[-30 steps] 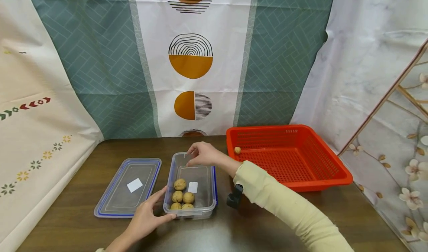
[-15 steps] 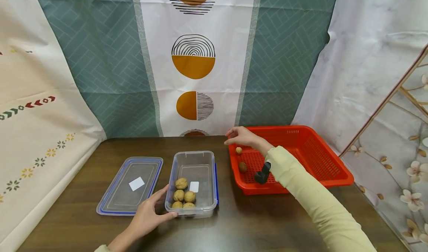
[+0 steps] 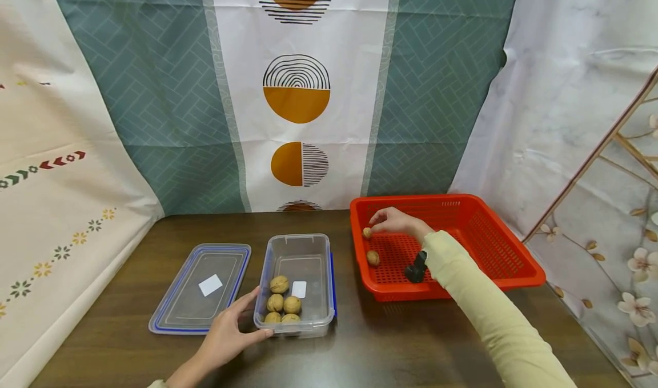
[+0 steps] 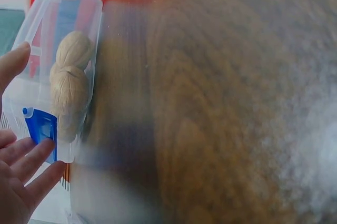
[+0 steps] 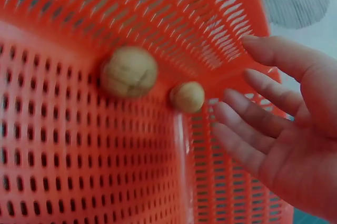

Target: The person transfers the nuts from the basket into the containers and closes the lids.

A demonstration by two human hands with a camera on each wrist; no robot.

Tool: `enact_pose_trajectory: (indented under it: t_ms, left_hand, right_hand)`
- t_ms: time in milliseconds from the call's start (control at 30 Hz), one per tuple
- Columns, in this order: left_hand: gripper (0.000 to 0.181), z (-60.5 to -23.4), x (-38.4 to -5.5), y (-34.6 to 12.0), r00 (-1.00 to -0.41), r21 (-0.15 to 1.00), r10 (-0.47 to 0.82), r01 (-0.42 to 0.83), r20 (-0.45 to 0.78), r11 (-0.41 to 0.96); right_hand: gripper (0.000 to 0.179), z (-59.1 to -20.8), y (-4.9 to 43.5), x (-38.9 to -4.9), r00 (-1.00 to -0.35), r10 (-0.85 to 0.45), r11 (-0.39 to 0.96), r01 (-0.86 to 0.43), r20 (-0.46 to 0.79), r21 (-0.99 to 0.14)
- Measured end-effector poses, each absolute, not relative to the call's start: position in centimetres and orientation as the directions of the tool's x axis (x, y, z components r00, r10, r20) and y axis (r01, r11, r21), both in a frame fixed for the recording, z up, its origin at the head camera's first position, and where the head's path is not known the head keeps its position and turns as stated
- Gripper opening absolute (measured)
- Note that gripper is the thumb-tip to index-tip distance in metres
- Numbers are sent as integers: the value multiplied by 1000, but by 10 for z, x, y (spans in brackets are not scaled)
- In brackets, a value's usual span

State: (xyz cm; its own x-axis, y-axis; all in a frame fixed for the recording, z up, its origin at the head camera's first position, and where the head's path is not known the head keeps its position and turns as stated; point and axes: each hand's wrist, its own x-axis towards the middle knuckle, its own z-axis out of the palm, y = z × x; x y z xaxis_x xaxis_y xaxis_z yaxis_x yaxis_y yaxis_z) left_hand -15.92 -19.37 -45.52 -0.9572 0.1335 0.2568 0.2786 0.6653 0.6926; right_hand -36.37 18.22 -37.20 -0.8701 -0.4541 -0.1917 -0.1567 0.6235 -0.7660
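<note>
Several walnuts (image 3: 279,284) lie in the near left part of a clear plastic food container (image 3: 323,262). My left hand (image 3: 226,332) rests against that container's near left corner, thumb at the front rim and fingers along the left side. In the left wrist view, its fingertips touch a blue latch (image 4: 42,129) with straightened fingers. Over the far left corner of a red plastic basket (image 3: 447,288) is my right hand (image 3: 398,221), fingertips close to a small walnut (image 3: 367,233). It holds nothing, its fingers spread in the right wrist view. A second walnut (image 5: 129,71) lies nearer in the basket.
A clear lid (image 3: 192,302) with a blue seal and a white label lies flat left of the container. Everything stands on a dark wooden table (image 3: 390,342). Patterned cloth (image 3: 154,91) hangs behind and on both sides.
My right hand has moved from above the container rightward to the basket, then down toward its small walnut. The left hand has stayed at the container's corner.
</note>
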Motion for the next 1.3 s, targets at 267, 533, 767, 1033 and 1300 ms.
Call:
enact_pose_trajectory:
  t_ms: [267, 533, 767, 1033, 1300]
  left_hand:
    - [85, -455, -158, -194, -959, 694, 134, 274, 250, 666]
    - [85, -456, -159, -195, -958, 698, 133, 276, 253, 661]
    - [86, -456, -160, -194, -960, 698, 134, 271, 245, 662]
    - [86, -456, -159, -194, -958, 700, 138, 278, 251, 658]
    - [85, -455, -160, -193, -951, 701, 143, 299, 274, 648]
  right_hand:
    - [38, -388, 191, -370, -743, -544, 662, -97, -389, -743]
    - [33, -391, 185, -369, -650, -519, 734, -6, -555, -679]
    - [30, -393, 176, -370, -617, -486, 756, 58, -619, -652]
    - [26, -397, 178, -371, -626, -484, 756, 53, -612, -652]
    - [27, -379, 184, -371, -675, -526, 713, -18, -518, -701]
